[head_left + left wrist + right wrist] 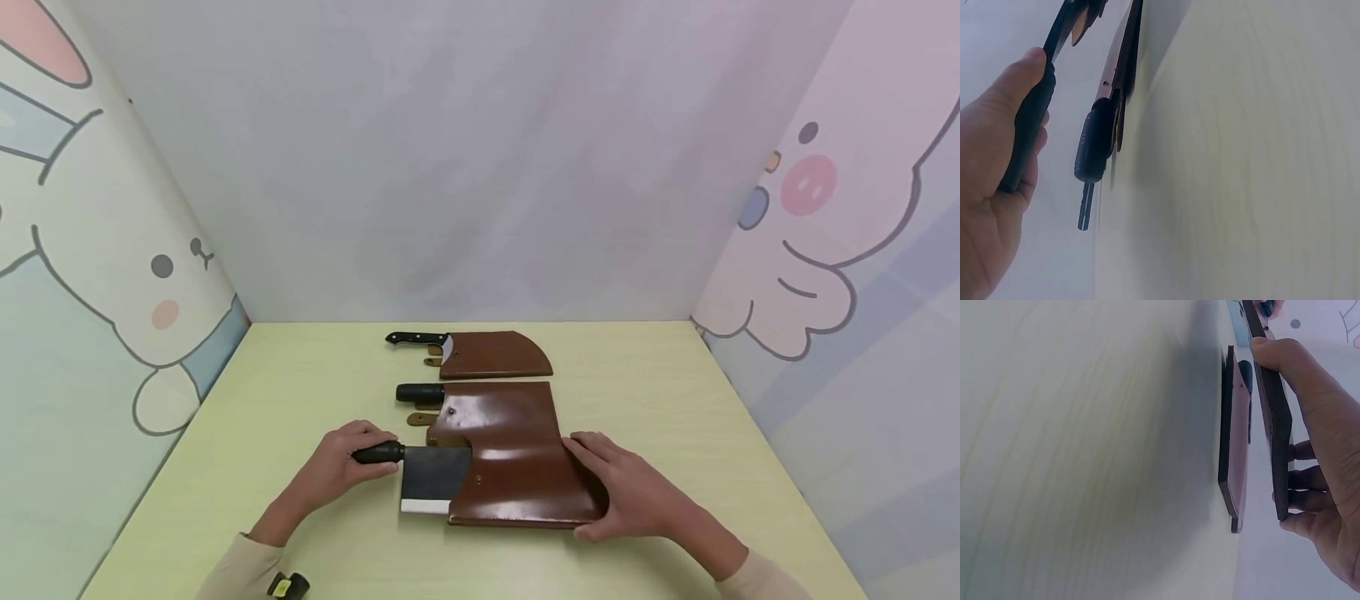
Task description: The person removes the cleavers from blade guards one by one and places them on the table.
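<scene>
My left hand (341, 462) grips the black handle (378, 452) of a cleaver. Part of its dark blade (435, 475), with a bright edge, shows outside a brown leather sheath (525, 492); the rest is hidden inside. At the sheath's right end, my right hand (630, 487) holds the corner between thumb and fingers. In the right wrist view, that sheath (1279, 425) stands off the table. The left wrist view shows the fingers wrapped round the cleaver handle (1030, 125). Just behind lies a second sheathed cleaver, its black handle (420, 393) pointing left.
Farther back on the pale wooden table (315, 358) lies a third knife in a brown sheath (498, 354), its riveted black handle (415, 337) to the left. A grey wall (472, 167) closes the back; printed side walls (825, 283) flank the table.
</scene>
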Action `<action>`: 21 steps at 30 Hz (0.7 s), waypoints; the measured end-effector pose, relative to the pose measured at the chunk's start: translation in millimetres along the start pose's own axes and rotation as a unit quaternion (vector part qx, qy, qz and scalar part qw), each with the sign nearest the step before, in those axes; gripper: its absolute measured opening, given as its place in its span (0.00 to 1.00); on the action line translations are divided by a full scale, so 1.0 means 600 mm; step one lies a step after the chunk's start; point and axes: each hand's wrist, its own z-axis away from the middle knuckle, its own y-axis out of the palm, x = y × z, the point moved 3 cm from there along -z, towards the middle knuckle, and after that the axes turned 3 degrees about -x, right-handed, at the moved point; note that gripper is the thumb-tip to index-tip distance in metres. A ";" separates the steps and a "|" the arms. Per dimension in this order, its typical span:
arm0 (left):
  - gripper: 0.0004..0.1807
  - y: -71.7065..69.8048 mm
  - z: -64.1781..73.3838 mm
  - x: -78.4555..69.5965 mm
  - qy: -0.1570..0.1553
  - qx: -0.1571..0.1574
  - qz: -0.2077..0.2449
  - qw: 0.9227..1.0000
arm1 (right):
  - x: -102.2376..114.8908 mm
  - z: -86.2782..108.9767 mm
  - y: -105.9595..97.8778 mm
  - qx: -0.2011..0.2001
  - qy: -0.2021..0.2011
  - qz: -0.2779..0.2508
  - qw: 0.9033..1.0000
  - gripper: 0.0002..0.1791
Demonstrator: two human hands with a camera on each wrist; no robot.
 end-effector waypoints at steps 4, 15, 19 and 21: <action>0.16 -0.005 0.005 0.006 -0.011 0.006 0.004 1.000 | -0.005 0.004 0.001 -0.006 -0.006 -0.003 1.000 0.64; 0.16 -0.012 0.019 0.020 -0.031 0.013 0.001 0.999 | -0.015 0.015 0.004 0.004 -0.004 -0.005 1.000 0.64; 0.17 -0.016 0.022 0.020 -0.046 0.014 0.000 0.999 | -0.017 0.017 0.001 0.004 -0.002 -0.013 1.000 0.63; 0.17 -0.019 0.023 0.019 -0.053 0.015 0.001 0.998 | -0.018 0.017 -0.001 0.006 0.000 -0.018 1.000 0.63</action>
